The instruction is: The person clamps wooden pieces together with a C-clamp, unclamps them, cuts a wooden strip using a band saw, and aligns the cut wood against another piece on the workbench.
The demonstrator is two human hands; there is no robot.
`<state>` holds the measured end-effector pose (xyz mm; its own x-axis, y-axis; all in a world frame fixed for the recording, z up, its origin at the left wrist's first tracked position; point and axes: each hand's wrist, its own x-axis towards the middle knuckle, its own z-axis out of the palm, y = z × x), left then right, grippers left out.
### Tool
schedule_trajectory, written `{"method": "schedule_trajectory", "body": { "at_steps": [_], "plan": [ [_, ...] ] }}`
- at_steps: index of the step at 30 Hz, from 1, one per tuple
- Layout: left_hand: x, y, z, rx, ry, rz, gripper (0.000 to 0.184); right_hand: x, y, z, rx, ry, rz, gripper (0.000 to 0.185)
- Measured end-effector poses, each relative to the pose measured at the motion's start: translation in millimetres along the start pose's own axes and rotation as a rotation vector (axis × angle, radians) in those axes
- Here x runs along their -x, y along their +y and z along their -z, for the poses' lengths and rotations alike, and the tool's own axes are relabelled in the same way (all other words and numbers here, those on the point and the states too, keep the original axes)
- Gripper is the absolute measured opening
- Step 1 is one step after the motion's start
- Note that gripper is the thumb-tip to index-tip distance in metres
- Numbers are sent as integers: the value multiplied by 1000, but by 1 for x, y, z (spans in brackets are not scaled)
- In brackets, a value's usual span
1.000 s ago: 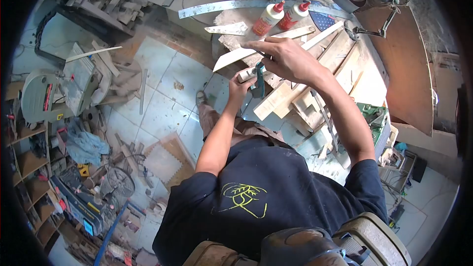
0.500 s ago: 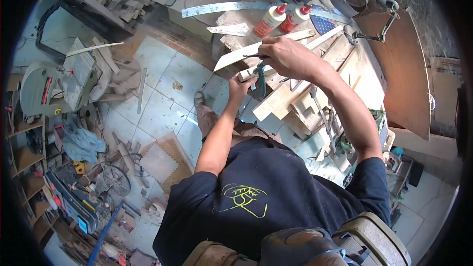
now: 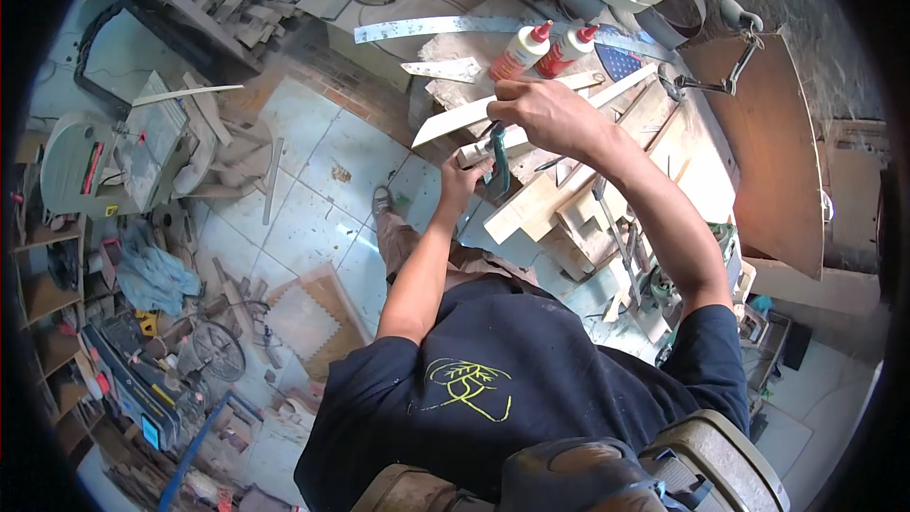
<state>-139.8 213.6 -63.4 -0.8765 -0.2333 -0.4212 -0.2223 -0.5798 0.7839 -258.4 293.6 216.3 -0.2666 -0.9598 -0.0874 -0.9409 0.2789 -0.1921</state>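
Markings: no legible text.
Bottle labels (image 3: 511, 63): print too small to read. Shirt (image 3: 588, 370): yellow line emblem (image 3: 466, 383).

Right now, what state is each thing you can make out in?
Left hand, gripping a pale wooden piece
Right hand, fingers curled, seemingly pinching a dark slim piece
Green clamp, at the wooden piece, tightness unclear
Two bottles, standing, red-tipped
Jointed arm, bent
Light-blue sheet, crumpled
Small screen, lit blue

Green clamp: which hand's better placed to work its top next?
Probably the right hand: it's at the top of the green clamp, while the left hand holds pale wood lower down.
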Motion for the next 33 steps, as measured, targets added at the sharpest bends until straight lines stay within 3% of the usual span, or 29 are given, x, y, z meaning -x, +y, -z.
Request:
{"method": "schedule_trajectory", "body": {
  "at_steps": [12,21,24,27,30,33],
  "plan": [
    [-3,-5,1,53,-23,-48,29,-6,10,-1,39,43,108,11],
    [-4,-6,2,7,-36,-108,33,-13,7,1,-99,-4,-210,14],
    [-2,-3,3,14,-59,-138,32,-16,13,-10,-188,92,-267,18],
    [1,2,3,-4,-70,-122,31,-12,16,-6,-398,33,-307,21],
    [9,3,-5,59,-25,-186,38,-12,12,-2,-462,-23,-392,23],
    [30,-3,-27,-124,313,-264,34,-12,14,-7,-416,2,-395,22]
  ]
}}
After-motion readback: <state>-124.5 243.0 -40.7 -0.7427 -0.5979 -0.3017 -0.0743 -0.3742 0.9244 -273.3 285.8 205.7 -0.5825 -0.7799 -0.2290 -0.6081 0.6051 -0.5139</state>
